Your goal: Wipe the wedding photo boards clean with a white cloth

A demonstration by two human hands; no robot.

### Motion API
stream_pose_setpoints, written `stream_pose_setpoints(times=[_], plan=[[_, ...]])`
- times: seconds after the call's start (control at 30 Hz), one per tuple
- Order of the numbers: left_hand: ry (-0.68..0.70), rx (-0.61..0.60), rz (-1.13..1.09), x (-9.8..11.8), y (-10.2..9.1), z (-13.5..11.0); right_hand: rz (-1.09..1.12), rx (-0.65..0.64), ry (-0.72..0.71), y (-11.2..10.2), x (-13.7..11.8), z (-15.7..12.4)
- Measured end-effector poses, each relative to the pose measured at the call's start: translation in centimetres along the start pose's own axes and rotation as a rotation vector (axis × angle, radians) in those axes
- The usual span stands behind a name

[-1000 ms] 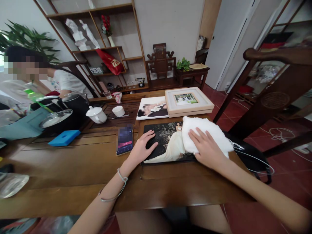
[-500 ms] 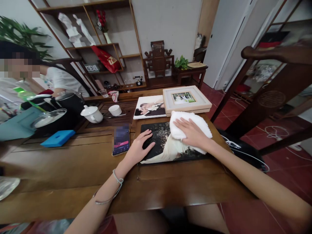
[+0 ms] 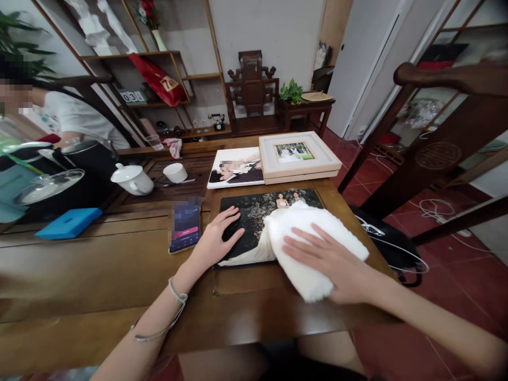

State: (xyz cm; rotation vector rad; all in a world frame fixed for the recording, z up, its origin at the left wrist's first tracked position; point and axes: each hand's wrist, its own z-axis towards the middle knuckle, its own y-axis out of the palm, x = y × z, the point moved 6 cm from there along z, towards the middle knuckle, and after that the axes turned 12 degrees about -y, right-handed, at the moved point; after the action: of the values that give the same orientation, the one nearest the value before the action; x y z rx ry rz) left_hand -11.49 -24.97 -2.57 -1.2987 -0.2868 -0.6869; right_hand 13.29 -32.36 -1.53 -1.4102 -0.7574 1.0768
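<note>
A large dark wedding photo panel (image 3: 254,214) lies flat on the wooden table (image 3: 99,270) in front of me. My left hand (image 3: 214,241) rests flat on its left edge, fingers spread. My right hand (image 3: 327,259) presses a folded white cloth (image 3: 305,241) onto the panel's near right part, fingers stretched flat over it. The cloth hangs past the panel's front edge onto the table.
A phone (image 3: 184,225) lies just left of my left hand. Behind the panel sit another photo print (image 3: 236,168) and a white framed picture (image 3: 297,156). A teapot (image 3: 133,180), cup (image 3: 175,172), blue box (image 3: 67,222) and a seated person (image 3: 59,114) are at left. A wooden chair (image 3: 448,137) stands right.
My right hand has slid the white cloth from the panel's far right part toward me, uncovering the two figures at the top. My left hand stays on the left edge.
</note>
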Motion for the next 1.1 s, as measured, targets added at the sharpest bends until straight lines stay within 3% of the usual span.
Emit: stream_pose_setpoints(times=[0.17,0.27,0.33,0.4,0.53,0.6,0.67,0.73,0.87,0.93,1.0,1.1], plan=[[-0.004,-0.013,0.007,-0.1,0.0,0.0,-0.083,0.062,0.136,-1.5,8.4,3.3],[-0.007,-0.008,0.011,-0.1,0.0,-0.1,-0.121,0.082,0.216,-1.8,10.5,4.0],[-0.006,-0.005,0.008,0.0,0.0,-0.1,-0.112,0.072,0.206,-1.6,9.3,3.7],[-0.006,-0.003,0.006,0.0,0.1,-0.1,-0.091,0.052,0.149,-1.2,6.5,2.8],[-0.006,0.003,0.007,-0.1,0.1,0.1,-0.009,-0.017,-0.036,-0.3,0.3,0.8],[-0.003,0.001,0.005,-0.1,0.1,0.1,0.039,-0.058,-0.136,-0.1,-1.2,0.2],[-0.001,-0.005,0.005,-0.1,0.1,0.2,0.066,-0.076,-0.182,-0.3,-0.7,0.3],[-0.004,-0.014,0.002,-0.2,0.1,0.2,0.056,-0.052,-0.132,-0.9,1.9,0.9],[-0.012,-0.02,-0.014,-0.1,0.0,0.1,-0.033,0.057,0.125,-2.2,8.9,2.8],[-0.013,-0.014,-0.014,-0.1,-0.1,0.1,-0.074,0.095,0.237,-2.3,10.7,3.6],[-0.01,-0.005,-0.011,-0.1,-0.1,0.0,-0.104,0.103,0.29,-2.0,10.4,4.1],[-0.003,0.001,-0.007,-0.1,0.0,0.0,-0.104,0.056,0.224,-0.9,6.4,4.5]])
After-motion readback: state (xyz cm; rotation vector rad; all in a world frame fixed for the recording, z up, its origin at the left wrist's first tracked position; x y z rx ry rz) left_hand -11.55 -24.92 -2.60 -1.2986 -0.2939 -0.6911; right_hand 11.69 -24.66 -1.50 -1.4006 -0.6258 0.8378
